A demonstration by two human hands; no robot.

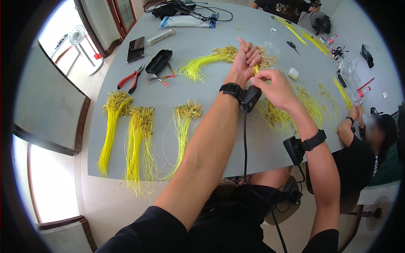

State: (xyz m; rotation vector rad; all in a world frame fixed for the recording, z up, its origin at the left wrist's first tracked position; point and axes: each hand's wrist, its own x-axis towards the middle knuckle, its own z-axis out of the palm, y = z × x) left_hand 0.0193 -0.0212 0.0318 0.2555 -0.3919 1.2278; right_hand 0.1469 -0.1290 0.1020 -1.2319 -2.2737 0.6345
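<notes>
My left hand [247, 59] is raised over the grey table, fingers curled round a bunch of yellow strands [255, 68], thumb pointing up. Just below it, my right hand [275, 86] pinches at the lower end of these strands; its fingertips hide what exactly they grip. Behind my left hand lies a bundle of yellow strands with gold-brown ends [202, 63]. A loose, tangled heap of similar strands [276, 114] spreads beneath and beside my right forearm. Three more bundles, a left one [110, 130], a middle one [137, 139] and a thinner one [183, 126], lie at the table's near left.
Red-handled pliers [133, 79], a black case [159, 61] and a phone [136, 49] lie to the left. Small scissors [292, 46] and a white block [293, 74] are on the right. A co-worker [363, 139] sits at the right edge; cables hang from my wrist devices.
</notes>
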